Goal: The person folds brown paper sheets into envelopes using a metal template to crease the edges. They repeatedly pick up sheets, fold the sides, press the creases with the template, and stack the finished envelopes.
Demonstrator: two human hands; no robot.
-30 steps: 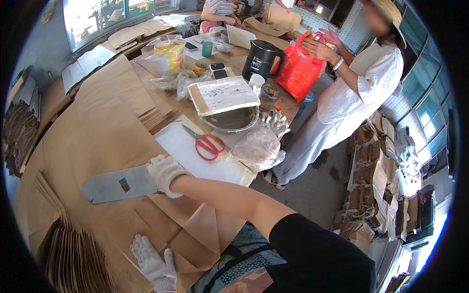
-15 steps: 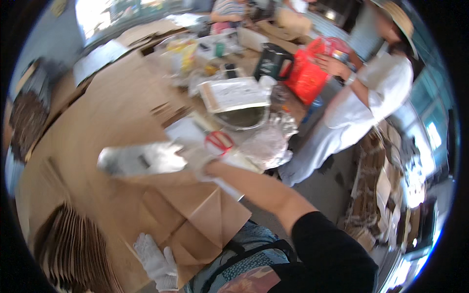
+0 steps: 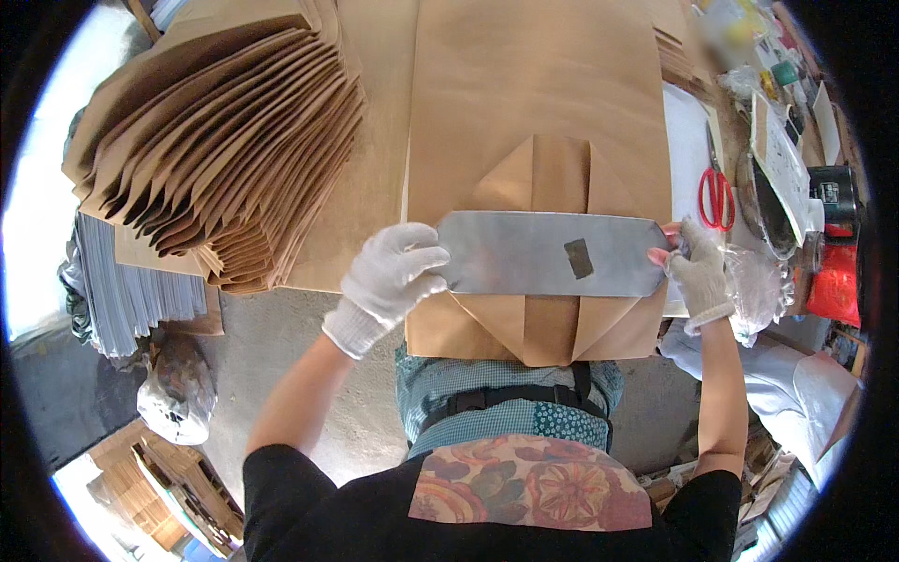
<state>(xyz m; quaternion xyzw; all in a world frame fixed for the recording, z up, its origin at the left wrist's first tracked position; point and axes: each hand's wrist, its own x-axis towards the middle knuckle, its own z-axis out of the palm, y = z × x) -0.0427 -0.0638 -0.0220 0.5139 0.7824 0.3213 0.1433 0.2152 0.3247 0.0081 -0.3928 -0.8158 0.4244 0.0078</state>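
Note:
A flat, shiny metal plate (image 3: 506, 255) with clipped corners and a small dark patch lies level across the brown paper in front of me. My left hand (image 3: 389, 273), in a white knitted glove, closes on its left end. At the right end my right hand (image 3: 700, 272) grips the plate, with bare fingertips showing from its glove. Beneath the plate is a brown paper sheet (image 3: 464, 328) whose near end is folded into a diamond shape with a band down the middle. The plate hides the middle of that fold.
Folded brown paper bags (image 3: 234, 140) fan out in a thick stack on the left. Red-handled scissors (image 3: 716, 199) lie on white paper at the right, near clear plastic wrap (image 3: 754, 290), a black container (image 3: 832, 195) and a red bag (image 3: 833, 286). A tied plastic bag (image 3: 178, 398) sits on the floor.
The view has swung round to look straight down. My left hand has gone from lying on the paper to holding the plate's left end. My right hand still holds the plate, now over the fold.

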